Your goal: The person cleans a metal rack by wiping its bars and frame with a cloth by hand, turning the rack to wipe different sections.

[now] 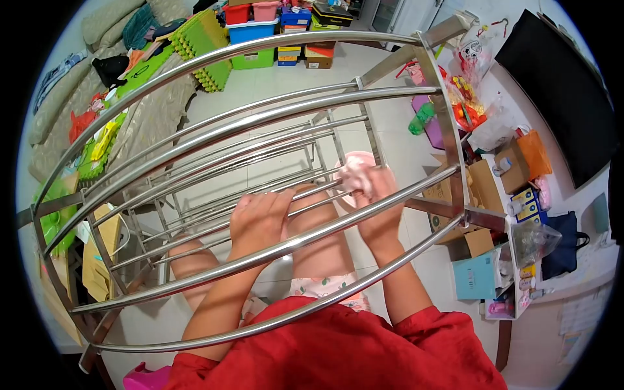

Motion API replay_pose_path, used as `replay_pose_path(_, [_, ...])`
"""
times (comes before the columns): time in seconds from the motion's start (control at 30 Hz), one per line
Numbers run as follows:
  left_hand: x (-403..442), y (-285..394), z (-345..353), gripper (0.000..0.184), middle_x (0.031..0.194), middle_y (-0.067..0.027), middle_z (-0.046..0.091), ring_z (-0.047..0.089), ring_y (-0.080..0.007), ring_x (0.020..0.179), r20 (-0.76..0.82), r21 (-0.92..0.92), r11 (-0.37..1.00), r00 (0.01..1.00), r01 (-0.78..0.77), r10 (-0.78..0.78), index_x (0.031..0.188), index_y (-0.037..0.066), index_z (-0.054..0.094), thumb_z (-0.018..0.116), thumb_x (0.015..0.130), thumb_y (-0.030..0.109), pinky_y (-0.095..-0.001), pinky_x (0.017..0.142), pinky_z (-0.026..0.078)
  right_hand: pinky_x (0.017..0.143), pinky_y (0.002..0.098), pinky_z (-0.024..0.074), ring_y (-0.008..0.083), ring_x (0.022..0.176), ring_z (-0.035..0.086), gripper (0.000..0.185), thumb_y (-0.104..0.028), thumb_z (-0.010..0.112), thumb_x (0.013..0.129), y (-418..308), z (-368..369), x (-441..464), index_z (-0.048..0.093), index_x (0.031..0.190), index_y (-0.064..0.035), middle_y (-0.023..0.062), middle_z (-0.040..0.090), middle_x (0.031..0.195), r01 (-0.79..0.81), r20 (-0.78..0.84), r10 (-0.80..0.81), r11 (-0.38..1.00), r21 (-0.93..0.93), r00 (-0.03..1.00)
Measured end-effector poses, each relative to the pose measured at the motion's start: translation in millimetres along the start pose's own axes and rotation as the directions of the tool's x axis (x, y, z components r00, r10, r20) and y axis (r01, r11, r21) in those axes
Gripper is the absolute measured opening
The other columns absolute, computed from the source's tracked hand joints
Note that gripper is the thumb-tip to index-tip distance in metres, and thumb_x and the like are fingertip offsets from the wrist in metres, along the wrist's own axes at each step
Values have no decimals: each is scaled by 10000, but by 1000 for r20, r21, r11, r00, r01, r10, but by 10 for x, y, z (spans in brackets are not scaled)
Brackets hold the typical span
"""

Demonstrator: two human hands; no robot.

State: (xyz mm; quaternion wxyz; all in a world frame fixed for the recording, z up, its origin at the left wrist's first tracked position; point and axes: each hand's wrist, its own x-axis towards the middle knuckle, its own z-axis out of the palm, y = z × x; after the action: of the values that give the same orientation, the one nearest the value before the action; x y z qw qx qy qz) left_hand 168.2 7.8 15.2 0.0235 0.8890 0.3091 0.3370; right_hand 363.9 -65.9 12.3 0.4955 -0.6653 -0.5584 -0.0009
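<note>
A large metal rack [286, 245] of shiny curved bars spans the view in front of the red shirt. Both arms reach in between its bars. My left hand [260, 221] has its fingers wrapped over a thin inner bar at the middle. To the right of it, my right hand [377, 198] is closed around a pale, crumpled cloth [357, 178], pressed near the end of the inner bars. Behind that hand stands a pink basin [389, 175] on the floor, partly hidden.
A sofa [146, 107] with clothes lies at the upper left. Stacked bins and boxes [253, 58] stand at the back. On the right are open cardboard boxes [484, 185], bags, a blue box [473, 279] and a large black screen [556, 91]. A pink stool [146, 377] is at the bottom left.
</note>
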Motion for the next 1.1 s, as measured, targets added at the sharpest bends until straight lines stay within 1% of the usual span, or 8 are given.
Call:
replay_pose_path(0.13, [-21, -27, 34, 173, 748, -58, 606, 591, -246, 730, -17, 2, 1000, 1000, -17, 17, 985, 84, 637, 623, 812, 80, -358, 708, 433, 709, 436, 505, 360, 815, 630, 237, -58, 572, 817, -24, -102, 247, 573, 1051, -19, 165, 632, 949, 200, -179, -258, 936, -289, 949])
replay_pose_path(0.2, [-15, -26, 43, 175, 749, -56, 608, 593, -244, 730, -14, 10, 1000, 1000, -19, 19, 987, 84, 637, 625, 812, 82, -358, 708, 434, 716, 470, 490, 414, 789, 606, 170, -64, 527, 844, -21, -115, 280, 551, 1007, -25, 190, 620, 964, -89, 102, 144, 906, -414, 984])
replay_pose_path(0.4, [-44, -42, 46, 178, 746, -54, 609, 593, -240, 723, 0, 14, 1000, 1000, 11, -11, 986, 99, 640, 632, 808, 95, -360, 719, 444, 719, 502, 473, 416, 787, 612, 168, -165, 519, 859, -97, -114, 429, 515, 931, -13, 219, 636, 868, -123, 206, 246, 871, -476, 947])
replay_pose_path(0.6, [-17, -37, 60, 144, 730, -49, 601, 588, -247, 708, -4, 8, 1000, 1000, 9, -9, 956, 104, 641, 628, 813, 108, -363, 717, 448, 680, 407, 490, 314, 721, 640, 217, -198, 534, 889, -36, -83, 256, 572, 967, 1, 150, 635, 791, -275, 299, 239, 958, 83, 924])
replay_pose_path(0.67, [1, -21, 60, 139, 738, -54, 601, 588, -250, 716, 0, 15, 1000, 1000, 14, -14, 956, 103, 641, 622, 818, 114, -363, 712, 446, 580, 282, 482, 180, 654, 630, 222, -207, 558, 920, -123, -29, 94, 594, 978, 4, 72, 619, 747, -299, 216, 212, 778, 553, 953])
replay_pose_path(0.8, [-3, -23, 41, 146, 742, -60, 598, 586, -251, 719, -14, 12, 1000, 1000, -5, 5, 964, 98, 643, 620, 821, 115, -360, 705, 437, 521, 220, 495, 83, 641, 590, 276, -213, 587, 917, -132, -190, -30, 584, 1090, 2, 53, 638, 888, -575, 345, 481, 499, 648, 806])
replay_pose_path(0.97, [-10, -18, 49, 161, 732, -57, 589, 582, -250, 713, -6, 22, 1000, 1000, -7, 7, 976, 92, 641, 625, 816, 101, -358, 710, 432, 665, 332, 512, 239, 720, 631, 240, -96, 668, 758, -60, -184, -159, 548, 915, 40, 143, 618, 864, -276, -297, 265, 961, 6, 917])
replay_pose_path(1.1, [-9, -30, 46, 188, 730, -54, 581, 577, -249, 709, -16, 15, 1000, 1000, -22, 22, 992, 89, 637, 630, 804, 90, -356, 709, 430, 717, 331, 496, 241, 773, 608, 196, -41, 672, 745, 55, -66, -125, 529, 861, 25, 151, 591, 887, -97, -333, 23, 974, -205, 943])
